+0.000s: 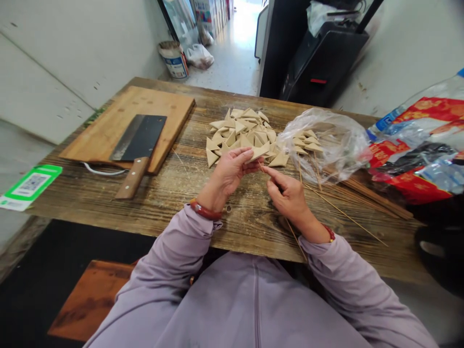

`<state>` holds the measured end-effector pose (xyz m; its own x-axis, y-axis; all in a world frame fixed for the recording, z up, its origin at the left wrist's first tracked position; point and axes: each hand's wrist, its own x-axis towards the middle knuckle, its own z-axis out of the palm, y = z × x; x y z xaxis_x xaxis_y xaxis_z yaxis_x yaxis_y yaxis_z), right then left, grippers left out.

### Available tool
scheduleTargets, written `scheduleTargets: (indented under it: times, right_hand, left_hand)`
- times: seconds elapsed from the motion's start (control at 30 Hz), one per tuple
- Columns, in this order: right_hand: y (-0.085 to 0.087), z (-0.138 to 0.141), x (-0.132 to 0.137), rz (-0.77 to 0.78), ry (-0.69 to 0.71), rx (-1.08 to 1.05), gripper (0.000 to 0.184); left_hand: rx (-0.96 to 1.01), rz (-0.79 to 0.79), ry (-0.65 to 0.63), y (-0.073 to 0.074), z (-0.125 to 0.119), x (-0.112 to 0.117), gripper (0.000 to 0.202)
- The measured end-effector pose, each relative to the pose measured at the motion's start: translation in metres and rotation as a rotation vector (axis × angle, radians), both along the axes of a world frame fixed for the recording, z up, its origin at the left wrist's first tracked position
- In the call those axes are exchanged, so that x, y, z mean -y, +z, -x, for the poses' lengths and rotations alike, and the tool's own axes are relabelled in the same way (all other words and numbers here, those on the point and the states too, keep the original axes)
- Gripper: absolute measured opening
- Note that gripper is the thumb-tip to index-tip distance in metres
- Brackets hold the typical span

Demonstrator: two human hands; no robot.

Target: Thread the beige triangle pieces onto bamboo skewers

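My left hand (232,170) pinches a tan triangular tofu piece (258,152) above the wooden table (174,193). Close beside it, my right hand (288,193) grips a thin bamboo skewer (293,233) whose tip points at that triangle. Its long end runs back under my wrist. Just beyond both hands lies a pile of tofu triangles (239,128). More triangles sit inside a clear plastic bag (326,142) to the right.
A cleaver (139,140) rests on a wooden cutting board (119,121) at the left. Loose skewers (348,215) lie at the right by red-and-clear plastic packaging (420,145). A green QR card (29,186) hangs on the left wall. A doorway and black cart lie beyond.
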<state>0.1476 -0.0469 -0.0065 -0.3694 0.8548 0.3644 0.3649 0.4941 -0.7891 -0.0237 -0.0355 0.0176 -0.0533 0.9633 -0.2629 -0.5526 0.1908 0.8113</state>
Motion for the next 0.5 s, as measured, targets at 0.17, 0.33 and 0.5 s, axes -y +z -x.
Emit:
scheduleTargets:
  times: [0.17, 0.33, 0.5]
  right_hand:
    - [-0.0010, -0.0007, -0.0012, 0.008, -0.001, 0.004, 0.043]
    - [-0.0024, -0.0009, -0.0026, -0.025, 0.014, -0.036, 0.044]
    - [-0.0022, -0.0001, -0.0022, -0.019, 0.012, -0.026, 0.045]
  left_hand:
    - [-0.003, -0.018, 0.000, -0.0027, -0.0015, -0.0002, 0.011]
    - [0.002, -0.023, -0.018, -0.0033, -0.0014, 0.0004, 0.009]
    - [0.015, -0.040, -0.025, -0.0016, -0.0019, 0.0019, 0.009]
